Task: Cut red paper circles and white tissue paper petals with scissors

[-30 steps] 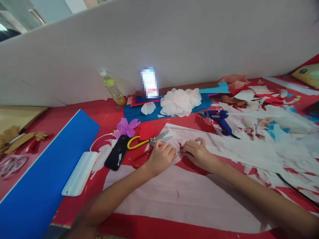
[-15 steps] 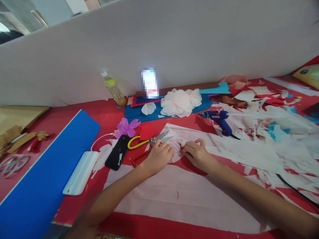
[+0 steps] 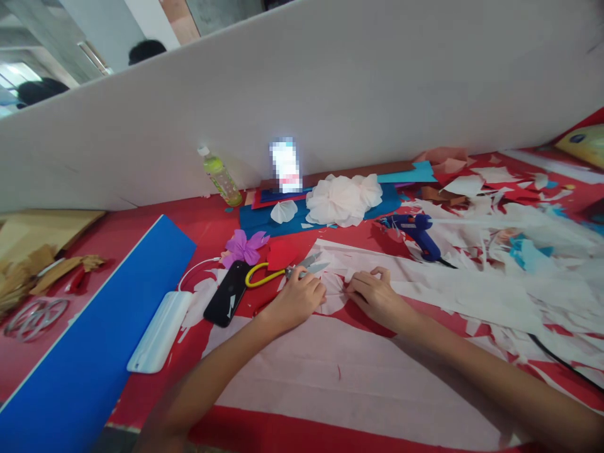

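Since the earlier frame the left hand (image 3: 298, 298) has edged left, baring more of the pleated paper (image 3: 334, 292) between both hands, just right of the scissors (image 3: 289, 273); the right hand (image 3: 375, 296) seems to pinch its gathered end, grip closed; the left grip I cannot tell; best anchor that end and spread the pleats gently.

Craft workspace: glue gun (image 3: 418, 229), scraps (image 3: 531, 253)
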The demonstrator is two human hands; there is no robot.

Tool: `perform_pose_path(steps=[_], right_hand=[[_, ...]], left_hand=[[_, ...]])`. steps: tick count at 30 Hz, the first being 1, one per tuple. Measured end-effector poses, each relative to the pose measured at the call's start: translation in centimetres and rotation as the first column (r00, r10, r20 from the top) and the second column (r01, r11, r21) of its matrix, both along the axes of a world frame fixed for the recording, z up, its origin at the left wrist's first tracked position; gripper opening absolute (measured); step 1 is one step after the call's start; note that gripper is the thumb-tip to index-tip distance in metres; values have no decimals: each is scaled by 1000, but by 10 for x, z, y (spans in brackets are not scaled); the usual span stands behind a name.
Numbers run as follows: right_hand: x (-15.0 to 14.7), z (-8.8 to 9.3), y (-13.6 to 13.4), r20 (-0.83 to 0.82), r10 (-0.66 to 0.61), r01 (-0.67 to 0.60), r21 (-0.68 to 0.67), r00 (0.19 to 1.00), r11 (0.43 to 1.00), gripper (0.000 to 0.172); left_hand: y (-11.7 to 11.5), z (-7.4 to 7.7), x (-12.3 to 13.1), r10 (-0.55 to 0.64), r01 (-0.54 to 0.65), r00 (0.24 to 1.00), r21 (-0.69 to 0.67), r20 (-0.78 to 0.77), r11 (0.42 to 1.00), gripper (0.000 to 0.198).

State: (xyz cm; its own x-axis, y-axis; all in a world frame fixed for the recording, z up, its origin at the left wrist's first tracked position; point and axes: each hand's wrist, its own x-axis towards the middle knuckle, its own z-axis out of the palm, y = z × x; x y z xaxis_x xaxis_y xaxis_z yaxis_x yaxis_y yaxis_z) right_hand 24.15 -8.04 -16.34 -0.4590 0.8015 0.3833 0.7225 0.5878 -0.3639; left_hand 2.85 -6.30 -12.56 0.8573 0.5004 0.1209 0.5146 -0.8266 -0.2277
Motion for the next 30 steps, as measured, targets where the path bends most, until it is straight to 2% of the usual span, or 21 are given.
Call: perform_pose_path(steps=[6,17,21,30], right_hand=[[0,0,0,27,-4,4,14,1000,1000,27],[0,-1,1,34,-4,3,22,999,1000,25],[0,-1,1,29,-6,5,17,1000,1000,24],[0,-3,1,-34,-3,3,-20,999,1000,24]], left_hand=[[1,0,-3,31,-31,999,-88,8,996,17],[-8,17,0,57,-62,990,-39,-129,997,19],[-8,19,0,56,-65,981,-41,-185,997,14],[-9,17,-1,68,-69,986,-3,-155,998,16]])
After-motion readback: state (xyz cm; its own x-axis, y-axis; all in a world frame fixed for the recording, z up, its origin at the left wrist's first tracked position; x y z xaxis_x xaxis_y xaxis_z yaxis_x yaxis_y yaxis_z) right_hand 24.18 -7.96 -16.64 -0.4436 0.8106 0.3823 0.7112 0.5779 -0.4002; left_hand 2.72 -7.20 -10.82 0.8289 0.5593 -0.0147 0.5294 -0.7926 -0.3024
